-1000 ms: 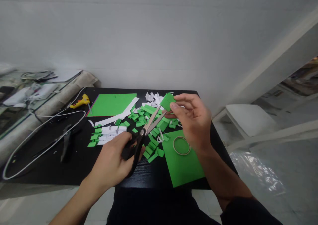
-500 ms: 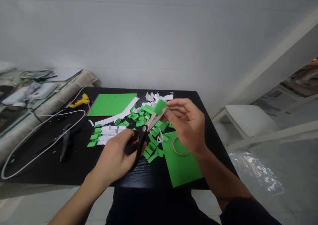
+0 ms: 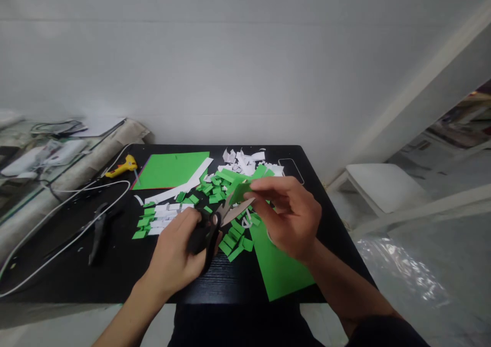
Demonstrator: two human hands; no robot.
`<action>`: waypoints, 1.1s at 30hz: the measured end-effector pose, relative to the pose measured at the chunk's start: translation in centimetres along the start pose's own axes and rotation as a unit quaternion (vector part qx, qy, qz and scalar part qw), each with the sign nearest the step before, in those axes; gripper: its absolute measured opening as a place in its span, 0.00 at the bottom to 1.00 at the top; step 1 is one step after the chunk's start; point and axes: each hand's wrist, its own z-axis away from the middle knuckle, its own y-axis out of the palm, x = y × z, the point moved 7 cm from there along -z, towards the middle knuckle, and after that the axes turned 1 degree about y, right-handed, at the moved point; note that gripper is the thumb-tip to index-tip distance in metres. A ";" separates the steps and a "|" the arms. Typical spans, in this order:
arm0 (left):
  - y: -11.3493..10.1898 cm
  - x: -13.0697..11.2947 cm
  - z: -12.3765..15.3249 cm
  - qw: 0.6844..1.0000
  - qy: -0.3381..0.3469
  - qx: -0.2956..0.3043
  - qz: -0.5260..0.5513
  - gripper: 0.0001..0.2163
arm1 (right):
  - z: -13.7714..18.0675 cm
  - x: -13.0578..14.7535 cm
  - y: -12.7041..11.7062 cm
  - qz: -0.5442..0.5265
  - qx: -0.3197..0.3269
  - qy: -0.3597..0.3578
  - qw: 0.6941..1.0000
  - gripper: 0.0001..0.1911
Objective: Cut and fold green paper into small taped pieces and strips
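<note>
Nearest me, my left hand is closed through the black handles of the scissors, blades pointing up and to the right. Just right of the scissors, my right hand pinches a green piece between thumb and fingers, holding it in the air right at the blades. I cannot tell whether the blades are biting it.

All of this sits above a black table. A green sheet lies just right of the scissors, running under my right hand to the table's near edge. Green scraps are heaped under and just beyond the scissors, with white strips mixed with more green bits just to their left. Further left of the scissors lie pliers and a looping white cable.

Beyond the scissors and to the left lies a larger green sheet, a white strip along its right edge, and a yellow glue gun left of that. White scraps lie well beyond the scissors near the table's far edge.

Far left of the scissors a cluttered side surface holds papers and wires. Well to the right stand a white stool and clear plastic sheeting on the floor. A plain white wall closes the view behind everything
</note>
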 end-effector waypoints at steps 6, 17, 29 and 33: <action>-0.1 -0.3 0.3 1.000 0.018 -0.006 0.004 0.10 | 0.9 0.1 -0.1 0.031 -0.015 -0.013 0.999 0.13; 0.0 -0.1 0.7 0.999 0.028 -0.014 -0.009 0.09 | 0.7 0.8 0.2 -0.015 -0.008 -0.018 1.000 0.18; -0.1 -0.2 0.5 0.999 0.044 -0.008 0.002 0.12 | 0.4 1.0 0.3 -0.046 0.002 -0.024 0.999 0.16; -0.1 -0.3 0.6 0.999 0.052 -0.015 0.004 0.12 | 0.3 1.1 0.3 -0.063 0.000 -0.048 0.997 0.16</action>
